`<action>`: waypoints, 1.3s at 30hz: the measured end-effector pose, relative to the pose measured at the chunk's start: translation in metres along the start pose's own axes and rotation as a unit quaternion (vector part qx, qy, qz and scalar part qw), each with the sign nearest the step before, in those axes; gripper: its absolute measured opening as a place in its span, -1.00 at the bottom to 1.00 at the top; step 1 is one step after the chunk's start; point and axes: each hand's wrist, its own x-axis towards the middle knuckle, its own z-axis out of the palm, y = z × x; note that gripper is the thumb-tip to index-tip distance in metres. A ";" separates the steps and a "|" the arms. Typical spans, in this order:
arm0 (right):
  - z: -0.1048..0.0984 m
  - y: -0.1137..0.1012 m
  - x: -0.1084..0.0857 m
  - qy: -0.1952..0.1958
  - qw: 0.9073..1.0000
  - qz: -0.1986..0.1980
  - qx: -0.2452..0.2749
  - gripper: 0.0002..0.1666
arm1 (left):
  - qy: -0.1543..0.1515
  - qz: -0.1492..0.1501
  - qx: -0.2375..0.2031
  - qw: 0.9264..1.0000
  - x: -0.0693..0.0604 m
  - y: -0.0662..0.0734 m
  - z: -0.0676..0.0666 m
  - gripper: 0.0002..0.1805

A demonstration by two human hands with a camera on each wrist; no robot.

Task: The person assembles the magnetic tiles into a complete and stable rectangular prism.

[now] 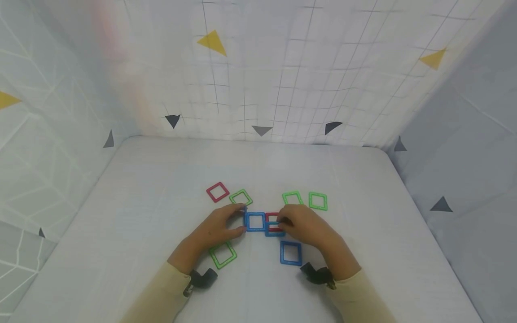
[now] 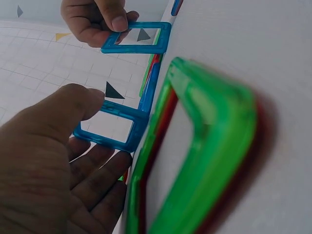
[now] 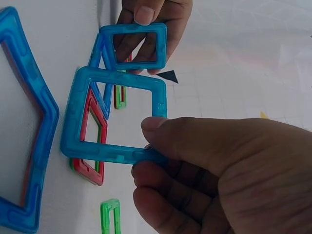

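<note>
Hands hold blue frames; right-hand one perhaps touching red frame.

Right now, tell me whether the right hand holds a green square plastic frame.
No, the right hand pinches a blue square plastic frame by its edge.

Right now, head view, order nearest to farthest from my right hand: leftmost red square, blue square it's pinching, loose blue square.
1. Pinched blue square, in your right hand.
2. Loose blue square, nearer you.
3. Leftmost red square, far side.
</note>
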 end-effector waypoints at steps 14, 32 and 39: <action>-0.001 -0.005 -0.002 0.013 1.000 -0.002 -0.020 -0.86 | 0.001 0.001 0.002 1.000 0.000 0.000 0.001 -0.25; 0.012 -0.014 0.002 0.049 0.997 -0.026 -0.048 -0.86 | 0.000 0.014 -0.007 1.000 0.001 -0.003 0.000 -0.26; 0.018 -0.023 0.003 0.067 0.996 -0.030 -0.055 -0.83 | 0.000 0.012 -0.004 1.000 0.001 -0.001 -0.001 -0.27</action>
